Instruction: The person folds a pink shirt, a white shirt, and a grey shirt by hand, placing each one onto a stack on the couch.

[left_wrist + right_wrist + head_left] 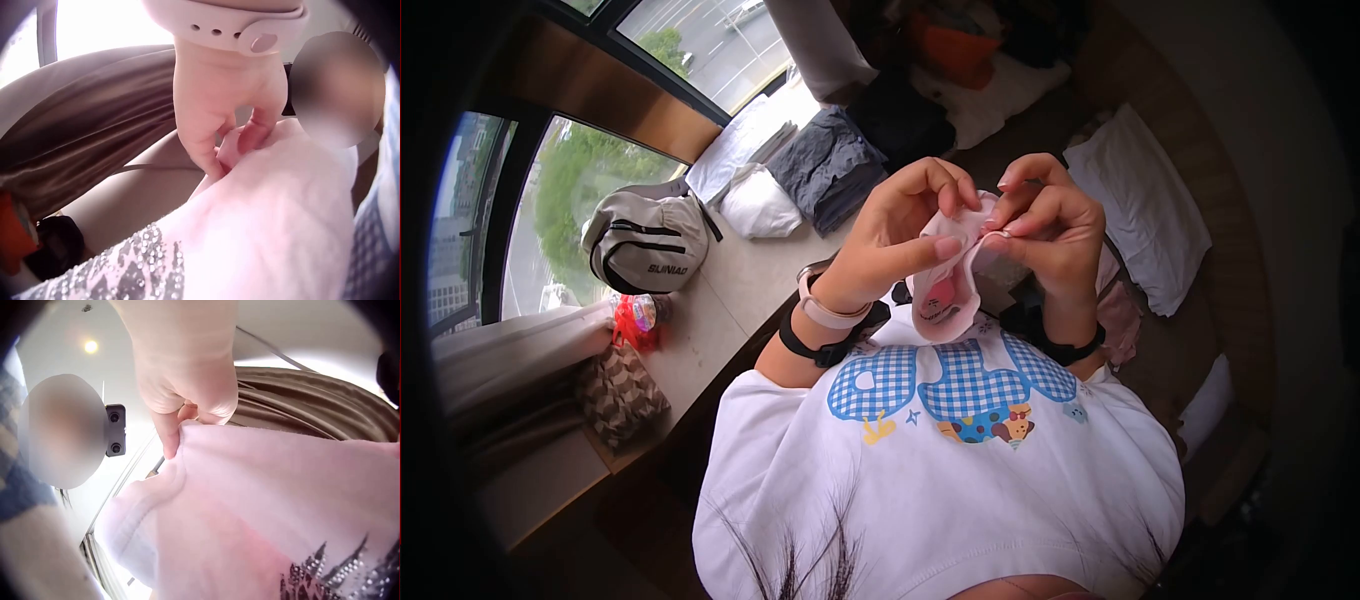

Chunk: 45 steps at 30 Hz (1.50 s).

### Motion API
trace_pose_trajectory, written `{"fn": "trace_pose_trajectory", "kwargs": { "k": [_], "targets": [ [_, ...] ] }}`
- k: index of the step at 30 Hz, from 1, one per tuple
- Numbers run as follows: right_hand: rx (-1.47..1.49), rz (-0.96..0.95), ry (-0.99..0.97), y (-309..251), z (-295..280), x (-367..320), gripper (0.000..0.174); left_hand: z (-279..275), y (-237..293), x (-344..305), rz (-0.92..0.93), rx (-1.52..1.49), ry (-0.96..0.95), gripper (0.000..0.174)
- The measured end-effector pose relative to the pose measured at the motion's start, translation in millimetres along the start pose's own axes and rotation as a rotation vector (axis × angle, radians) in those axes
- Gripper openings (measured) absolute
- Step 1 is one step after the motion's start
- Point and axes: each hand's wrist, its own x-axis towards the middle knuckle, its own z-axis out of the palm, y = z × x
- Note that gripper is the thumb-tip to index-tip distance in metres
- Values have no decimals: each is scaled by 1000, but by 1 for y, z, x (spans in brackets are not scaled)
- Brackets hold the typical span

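Both hands hold up a pink cloth [948, 290] in front of the chest. In the head view the left hand [895, 235] pinches it between thumb and fingers; the left wrist view has that hand [228, 103] gripping the pink fabric [269, 200], which bears a dark, sparkly print. My right hand [1055, 225] pinches the cloth's edge close beside the left. From the right wrist, the right hand [190, 381] grips a seam at the top of the pink cloth [250, 481], the rest hanging below.
A backpack [650, 240] stands on the windowsill counter [725, 285], near a red-wrapped item [636, 320]. Folded white [760, 203] and dark grey clothes [825, 165] lie farther along. A white pillow-like item [1140, 210] is at the right.
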Motion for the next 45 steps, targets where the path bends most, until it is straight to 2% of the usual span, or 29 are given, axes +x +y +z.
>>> {"fn": "trace_pose_trajectory", "kwargs": {
  "k": [1, 4, 5, 8, 10, 14, 16, 17, 20, 21, 22, 23, 24, 25, 26, 27, 29, 32, 35, 36, 38, 39, 42, 45],
  "targets": [
    [-8, -5, -2, 1, 0, 0, 18, -1, -3, -1, 69, 241, -53, 25],
    [-59, -27, 20, 1, 6, 0, 18, 18, -7, -7, 22, 42, 93, 28],
    [-67, -41, 17, 2, 7, 1, 17, 13, -10, -9, 30, 141, 85, 32],
    [-129, -85, 7, 3, 7, 2, 17, 20, -6, -6, 30, 16, 167, 32],
    [-220, -118, -2, 4, 3, 1, 16, 24, -2, -7, 20, 50, 117, 33],
    [-97, 9, 12, 8, 5, 0, 16, 22, -9, -6, 41, 348, 100, 34],
    [-49, 119, 45, 10, 9, -1, 16, 16, -12, -8, 33, 280, 121, 35],
    [-100, 79, -26, 13, 5, -1, 24, 13, -11, -9, 29, 246, 132, 36],
    [-36, -48, 64, -8, 5, 1, 38, 7, 4, -16, 84, 301, 181, 34],
    [-188, -261, 50, -28, -2, 1, 49, 2, 8, -21, 128, 341, 210, 31],
    [-262, -447, 104, -60, -3, -1, 47, -2, 13, -25, 116, 348, 258, 29],
    [-302, -712, 102, -89, -13, -9, 49, -5, 16, -31, 99, 354, 305, 28],
    [-59, -1066, 125, -119, -3, -3, 49, -8, 18, -36, 74, 357, 347, 27],
    [67, -1278, 141, -151, 10, -1, 44, -9, 19, -39, 76, 334, 403, 26],
    [-171, -1298, 183, -170, 21, -1, 36, -10, 19, -42, 58, 339, 426, 26],
    [-97, -1407, 173, -174, 32, 6, 37, -11, 18, -45, 42, 338, 445, 26],
    [133, -1398, 60, -168, 62, 25, 36, -8, 16, -47, 22, 327, 472, 27],
    [-260, -1384, 309, -196, 36, -4, 35, -1, 18, -47, 32, 316, 498, 27],
    [-338, -1245, 234, -199, 39, -18, 31, 0, 22, -51, 59, 326, 516, 27],
    [-414, -1217, 183, -216, 25, -31, 30, 0, 23, -52, 63, 335, 525, 27],
    [-506, -1186, 206, -217, 26, -33, 29, -1, 24, -55, 76, 343, 529, 26],
    [-521, -1185, 280, -204, 39, -29, 29, -3, 23, -57, 86, 343, 527, 26],
    [-268, -1390, 380, -203, 55, -14, 28, -6, 22, -62, 107, 339, 532, 25],
    [-96, -1463, 359, -208, 60, -7, 29, -7, 24, -63, 119, 328, 532, 25]
  ]
}}
